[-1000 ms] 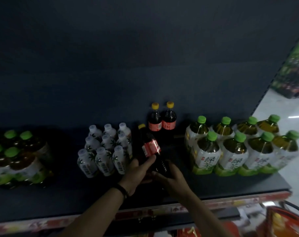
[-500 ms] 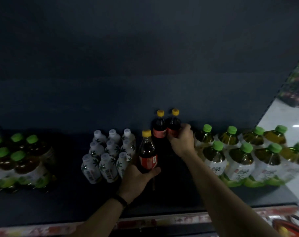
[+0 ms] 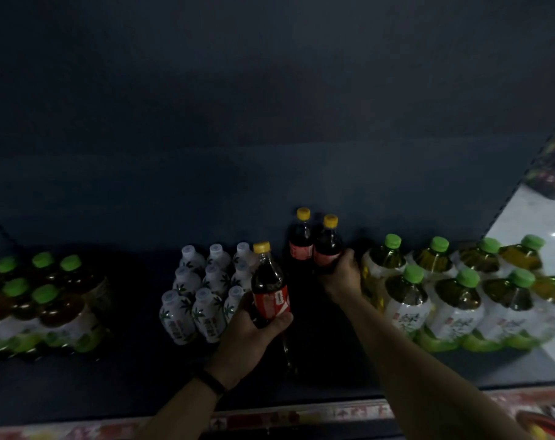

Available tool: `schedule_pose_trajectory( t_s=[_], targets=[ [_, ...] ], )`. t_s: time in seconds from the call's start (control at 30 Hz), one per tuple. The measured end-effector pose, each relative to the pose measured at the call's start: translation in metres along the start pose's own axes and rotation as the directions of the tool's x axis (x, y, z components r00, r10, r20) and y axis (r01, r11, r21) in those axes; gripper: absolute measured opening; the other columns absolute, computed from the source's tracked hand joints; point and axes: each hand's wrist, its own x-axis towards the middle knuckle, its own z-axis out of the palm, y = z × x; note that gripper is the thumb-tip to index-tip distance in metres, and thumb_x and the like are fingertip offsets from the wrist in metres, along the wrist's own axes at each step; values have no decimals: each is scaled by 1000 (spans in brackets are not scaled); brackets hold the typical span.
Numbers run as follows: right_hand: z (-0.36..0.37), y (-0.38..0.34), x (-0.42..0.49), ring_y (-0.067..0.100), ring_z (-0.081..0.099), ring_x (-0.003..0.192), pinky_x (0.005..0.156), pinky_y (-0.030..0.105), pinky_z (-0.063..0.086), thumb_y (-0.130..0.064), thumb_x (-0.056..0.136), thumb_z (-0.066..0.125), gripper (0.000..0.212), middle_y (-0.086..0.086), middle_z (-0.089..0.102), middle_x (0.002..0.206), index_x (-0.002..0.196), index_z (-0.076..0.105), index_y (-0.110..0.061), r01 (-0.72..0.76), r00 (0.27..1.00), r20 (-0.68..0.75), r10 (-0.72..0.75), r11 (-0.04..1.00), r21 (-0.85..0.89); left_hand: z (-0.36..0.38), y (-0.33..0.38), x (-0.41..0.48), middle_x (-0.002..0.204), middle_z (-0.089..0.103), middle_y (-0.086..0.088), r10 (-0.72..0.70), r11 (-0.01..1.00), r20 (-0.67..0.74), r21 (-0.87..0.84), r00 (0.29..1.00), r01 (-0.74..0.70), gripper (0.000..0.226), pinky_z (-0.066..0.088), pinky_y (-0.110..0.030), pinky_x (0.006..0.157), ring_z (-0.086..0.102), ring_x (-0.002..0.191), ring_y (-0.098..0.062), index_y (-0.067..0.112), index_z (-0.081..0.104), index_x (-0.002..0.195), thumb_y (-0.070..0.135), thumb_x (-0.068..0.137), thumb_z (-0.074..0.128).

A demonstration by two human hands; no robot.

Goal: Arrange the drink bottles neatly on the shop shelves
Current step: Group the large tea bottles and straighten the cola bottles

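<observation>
Right hand [image 3: 343, 276] lower, on 1 rear bottle [image 3: 328, 246] — seemingly gripping

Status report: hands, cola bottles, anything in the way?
Left hand grips front cola bottle. Right hand grips rear right cola bottle. White bottle pack close on left, green-cap tea pack close on right.

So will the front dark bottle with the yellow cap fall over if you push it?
Probably, if pushed near the top: the front dark bottle is tall and narrow. It looks full almost to the neck, so it is likely heavy for its size. Its smooth, shiny plastic may be slippery; the left hand wraps round it.
</observation>
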Motion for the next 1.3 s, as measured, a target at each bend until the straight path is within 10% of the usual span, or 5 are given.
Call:
schedule_pose_trajectory(
  t_s=[0.43, 0.53, 0.73, 1.0, 1.3],
  targets=[
    [9, 38, -36, 17, 71, 103, 76, 18, 54, -15, 69, 97, 70, -2, 72, 114, 126, 56, -14, 49, 976, 188, -112, 948, 313, 3, 16, -4, 125, 77, 8, -97, 903, 87, -412, 992, 124, 36, 51, -27, 99, 69, 123, -10, 25, 69, 128, 29, 92, 69],
    [9, 42, -52, 16, 75, 102, 81, 27, 63, -22, 60, 102, 65, -1, 77, 112, 114, 66, -25, 43, 972, 191, -135, 904, 425, 0, 21, -3, 129, 75, -11, -208, 789, 169, -554, 963, 267, 38, 54, -46, 104, 71, 120, -30, 13, 70, 132, 30, 99, 61],
    [-4, 28, -100, 19, 76, 105, 87, 41, 65, -10, 81, 87, 54, 3, 77, 114, 126, 63, -26, 98, 950, 188, -251, 808, 581, -5, 13, -3, 94, 72, -24, -149, 889, 150, -413, 977, 199, 38, 62, -35, 63, 74, 74, -26, -1, 75, 109, 10, 74, 82],
    [-27, 21, -128, 27, 71, 120, 102, 50, 55, -17, 89, 76, 56, 6, 73, 128, 139, 55, -31, -194, 841, 476, -256, 679, 708, -8, 14, -9, 122, 77, -12, -51, 934, -33, -355, 998, 36, 56, 56, -54, 105, 73, 117, -31, 15, 69, 124, 23, 74, 93],
    [-31, 15, -143, 27, 74, 109, 90, 42, 62, 5, 72, 91, 70, 9, 74, 117, 129, 55, -14, -82, 811, 480, -334, 748, 659, -20, 14, -44, 127, 77, -2, -95, 916, -105, -399, 990, 45, 58, 57, -37, 99, 72, 120, -20, 22, 67, 133, 25, 77, 82]
  ],
)
